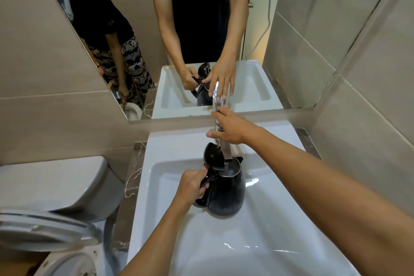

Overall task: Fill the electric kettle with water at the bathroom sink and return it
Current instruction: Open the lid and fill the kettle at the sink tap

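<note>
A black electric kettle point(226, 190) hangs over the white sink basin point(257, 231) with its lid flipped up. Its open mouth sits right under the spout of the chrome faucet point(226, 152). My left hand point(192, 184) is shut on the kettle's handle at the kettle's left side. Farther back, my right hand point(233, 127) rests on the faucet's lever, fingers wrapped over it. A thin stream of water seems to fall from the spout into the kettle, though it is hard to make out.
A mirror point(179, 29) above the sink reflects me and a second person in patterned trousers. A white toilet point(56, 208) with raised lid stands at the left. Tiled walls point(358, 74) close in on the right.
</note>
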The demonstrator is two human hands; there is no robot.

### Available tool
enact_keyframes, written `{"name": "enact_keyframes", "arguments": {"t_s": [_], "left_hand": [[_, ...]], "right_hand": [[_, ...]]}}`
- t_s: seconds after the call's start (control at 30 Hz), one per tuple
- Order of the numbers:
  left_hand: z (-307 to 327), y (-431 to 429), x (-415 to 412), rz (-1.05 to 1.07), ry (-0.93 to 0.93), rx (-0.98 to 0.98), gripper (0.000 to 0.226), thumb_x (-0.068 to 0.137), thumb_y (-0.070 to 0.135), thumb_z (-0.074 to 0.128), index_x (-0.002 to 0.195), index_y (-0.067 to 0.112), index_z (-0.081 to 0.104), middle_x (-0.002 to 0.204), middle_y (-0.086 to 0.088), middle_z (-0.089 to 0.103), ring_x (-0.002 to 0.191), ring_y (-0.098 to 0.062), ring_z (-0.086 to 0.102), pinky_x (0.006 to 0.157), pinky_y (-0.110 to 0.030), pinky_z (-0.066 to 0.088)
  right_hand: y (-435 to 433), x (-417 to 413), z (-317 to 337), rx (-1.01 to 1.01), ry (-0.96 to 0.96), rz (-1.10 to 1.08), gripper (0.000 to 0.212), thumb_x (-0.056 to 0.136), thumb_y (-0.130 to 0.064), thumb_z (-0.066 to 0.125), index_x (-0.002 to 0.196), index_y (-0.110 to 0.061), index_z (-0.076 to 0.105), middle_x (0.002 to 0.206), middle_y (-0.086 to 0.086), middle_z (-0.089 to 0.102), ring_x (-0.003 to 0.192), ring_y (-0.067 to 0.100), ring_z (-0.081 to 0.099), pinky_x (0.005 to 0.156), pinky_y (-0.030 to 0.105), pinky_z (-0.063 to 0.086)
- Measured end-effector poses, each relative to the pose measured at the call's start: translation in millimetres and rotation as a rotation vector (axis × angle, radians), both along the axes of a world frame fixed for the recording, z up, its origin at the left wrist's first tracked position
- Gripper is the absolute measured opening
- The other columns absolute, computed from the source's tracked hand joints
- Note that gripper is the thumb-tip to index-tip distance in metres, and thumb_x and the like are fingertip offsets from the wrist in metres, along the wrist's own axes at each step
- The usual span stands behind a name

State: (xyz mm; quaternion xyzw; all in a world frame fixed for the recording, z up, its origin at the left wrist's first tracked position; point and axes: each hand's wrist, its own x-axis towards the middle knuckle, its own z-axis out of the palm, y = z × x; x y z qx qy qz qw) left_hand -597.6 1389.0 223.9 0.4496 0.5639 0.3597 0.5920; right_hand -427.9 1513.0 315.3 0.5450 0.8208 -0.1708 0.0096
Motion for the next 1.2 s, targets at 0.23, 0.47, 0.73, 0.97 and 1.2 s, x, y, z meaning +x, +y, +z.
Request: {"name": "enact_keyframes", "arguments": {"t_s": [0.23,0.47,0.73,0.97,1.2], "left_hand": [[-2,0,-1,-0.011,-0.01,0.01,0.053,0.093,0.042,0.052,0.055,0.007,0.048,0.046,-0.007,0.039,0.038,-0.015,0.026,0.042,-0.024,0.021],[-3,-2,0,0.001,0.006,0.015,0.048,0.101,0.03,0.049,0.061,0.004,0.049,0.043,0.0,0.046,0.036,-0.011,0.03,0.041,-0.022,0.023],[0,-23,-3,0.065,-0.006,0.007,0.046,0.101,0.031,0.05,0.063,0.004,0.051,0.045,-0.002,0.046,0.036,-0.011,0.03,0.039,-0.021,0.022],[10,-67,-14,0.189,-0.026,-0.009,0.055,0.093,0.047,0.056,0.053,0.01,0.048,0.045,-0.006,0.04,0.036,-0.013,0.025,0.039,-0.021,0.019],[32,-109,-31,0.257,0.027,0.005,0.06,0.092,0.054,0.056,0.051,0.011,0.047,0.043,-0.003,0.042,0.035,-0.012,0.028,0.04,-0.021,0.02]], "right_hand": [[0,-1,-1,-0.009,0.018,-0.004,0.084,0.097,-0.057,0.056,0.16,-0.011,0.024,0.171,0.008,0.014,0.158,0.027,0.015,0.122,0.048,0.031],[-12,1,-19,0.02,0.027,-0.023,0.091,0.096,-0.056,0.056,0.163,-0.013,0.012,0.173,0.009,-0.005,0.16,0.028,-0.007,0.123,0.054,0.026],[-59,19,-38,0.01,0.409,-0.12,0.083,0.101,-0.043,0.056,0.164,-0.019,0.008,0.174,-0.001,-0.006,0.161,0.022,0.001,0.126,0.049,0.019],[-163,38,-99,0.002,0.705,-0.319,0.071,0.095,-0.049,0.06,0.154,-0.022,0.032,0.153,0.0,0.046,0.141,0.018,0.046,0.113,0.035,0.036],[-223,11,-110,-0.214,0.74,-0.238,0.113,0.073,-0.08,0.067,0.157,-0.046,0.0,0.163,-0.005,0.032,0.147,0.014,0.038,0.12,0.038,0.033]]}}
